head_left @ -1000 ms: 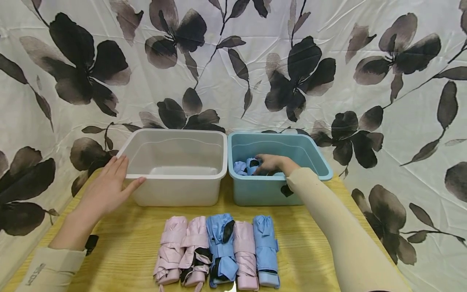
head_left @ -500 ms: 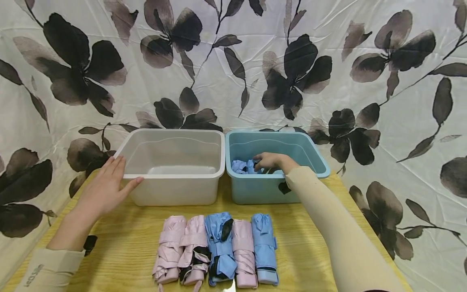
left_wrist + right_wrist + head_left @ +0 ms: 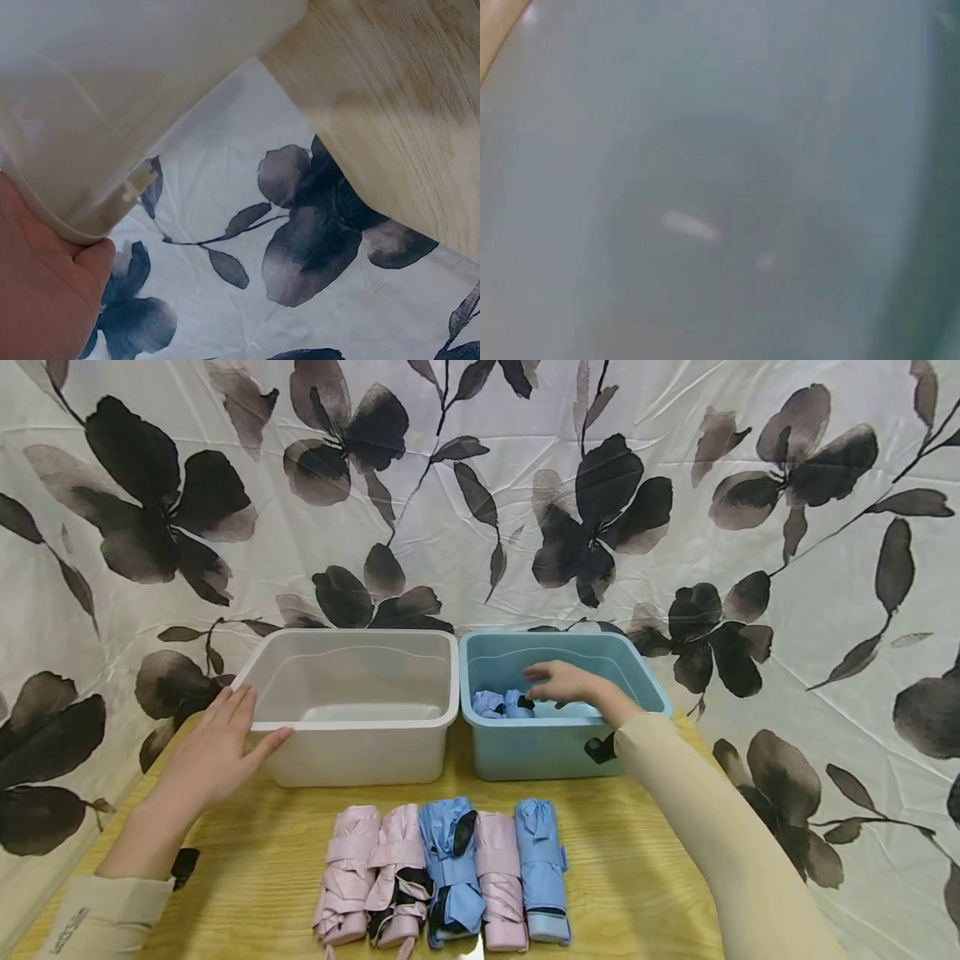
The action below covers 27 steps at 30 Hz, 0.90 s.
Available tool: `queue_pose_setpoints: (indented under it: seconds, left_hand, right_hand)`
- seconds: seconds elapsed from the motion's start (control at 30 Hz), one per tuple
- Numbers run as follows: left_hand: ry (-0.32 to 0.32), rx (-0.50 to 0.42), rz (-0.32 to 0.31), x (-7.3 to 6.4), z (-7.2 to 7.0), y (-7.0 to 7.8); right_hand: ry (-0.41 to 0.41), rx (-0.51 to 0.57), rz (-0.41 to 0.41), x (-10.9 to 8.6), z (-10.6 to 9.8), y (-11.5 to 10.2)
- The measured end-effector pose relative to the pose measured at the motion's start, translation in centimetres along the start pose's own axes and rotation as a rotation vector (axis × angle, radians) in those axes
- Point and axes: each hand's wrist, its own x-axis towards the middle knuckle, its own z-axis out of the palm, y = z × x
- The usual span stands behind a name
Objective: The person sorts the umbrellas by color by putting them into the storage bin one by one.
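Working at two light-blue rolled cloth umbrellas [image 3: 517, 704] with black patches, lying side by side in the left end of a sky-blue rectangular plastic tub [image 3: 540, 756], partly hidden behind its front wall. Holds nothing visible in the right hand [image 3: 566, 682], poised at the tub's mouth just right of the umbrellas, with fingers loosely bent and parted; no telling from the head view about contact with the cloth, and no help from the right wrist view, blurred to pale blue. Looks, as a judgement, like a release step, with both umbrellas apparently placed. Would seem to call next for a clean lift over the front rim, without snagging the cloth, then a reach to the row nearer by. Rests the left hand [image 3: 221, 739], fingers straight, on the left rim of a greyish-white rectangular plastic tub [image 3: 356, 756], set right beside the sky-blue tub; probably steadying. Lined up in front on the yellow wood-grain bench [image 3: 247, 877], from left: two pink rolled cloth umbrellas [image 3: 349, 872], a blue one with black patches [image 3: 452, 872], another pink [image 3: 500, 881], another blue [image 3: 542, 872]. Hung behind everything, a white cloth with dark flowers [image 3: 450, 527].
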Motion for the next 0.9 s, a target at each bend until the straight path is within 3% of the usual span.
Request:
queue_pose_setpoints:
  seconds: [0.23, 0.57, 0.7, 0.9]
  left_hand:
    - [-0.005, -0.001, -0.005, -0.1, 0.1, -0.1]
    - [-0.005, -0.002, -0.005, 0.2, 0.2, -0.2]
    - [-0.005, -0.003, -0.007, 0.2, 0.2, -0.3]
    - [-0.004, -0.009, -0.001, 0.1, 0.2, -0.2]
  right_hand:
    - [0.207, -0.186, -0.14, -3.3, 0.1, -1.3]
    - [0.425, -0.223, -0.233, -8.1, 0.9, -1.8]
    - [0.52, -0.183, -0.265, -10.1, 1.7, -2.0]
    - [0.744, -0.121, -0.354, -12.6, 4.2, -1.5]
